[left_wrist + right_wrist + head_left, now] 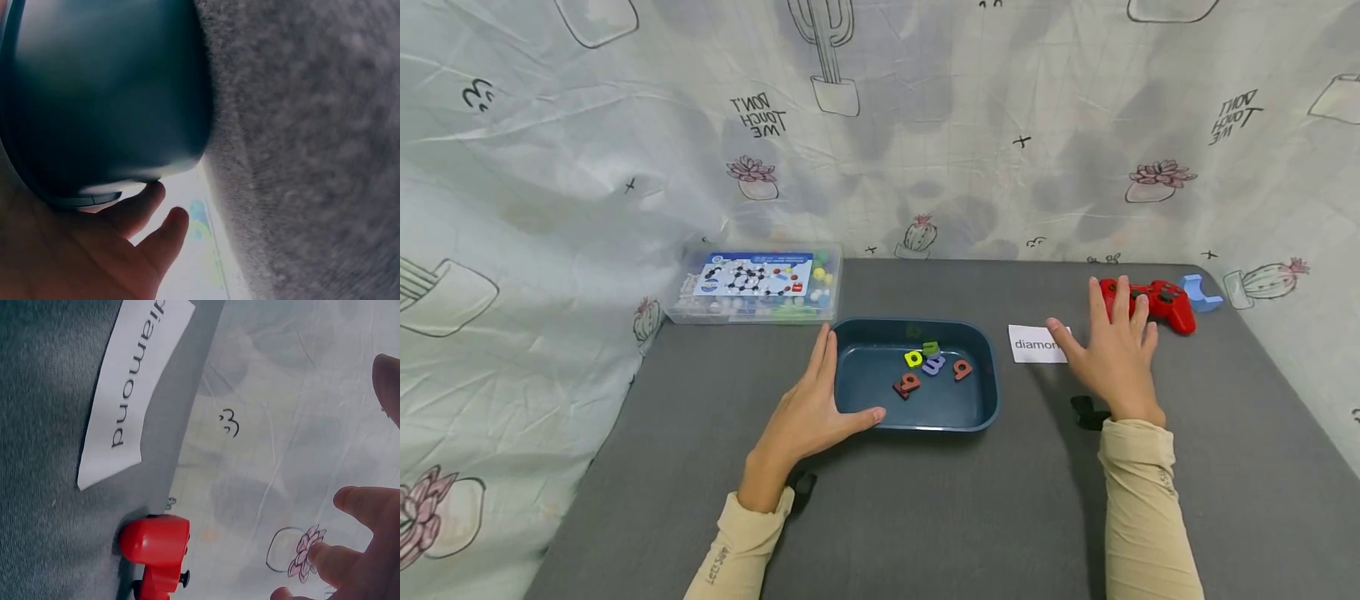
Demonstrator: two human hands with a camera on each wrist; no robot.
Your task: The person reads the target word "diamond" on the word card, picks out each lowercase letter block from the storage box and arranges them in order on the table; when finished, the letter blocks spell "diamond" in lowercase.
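My left hand (808,408) rests against the left front corner of a dark blue tray (991,400). Its straight fingers lie along the tray's outer left side, and the thumb reaches over the front rim. In the left wrist view two fingertips show by the tray's outer wall (112,94). Several small coloured letter pieces lie inside, among them a yellow one (913,358), a purple one (933,365) and a brown one (962,369). My right hand (1112,358) is held spread above the table, fingers apart, holding nothing. It partly hides a white card (1033,343) reading "diamond" and a red game controller (1172,307).
At the back left stands a clear plastic case (752,312) with a blue printed label and small balls inside. A light blue curved piece (1201,293) sits beside the controller. A patterned cloth (925,150) hangs behind the grey table (940,517).
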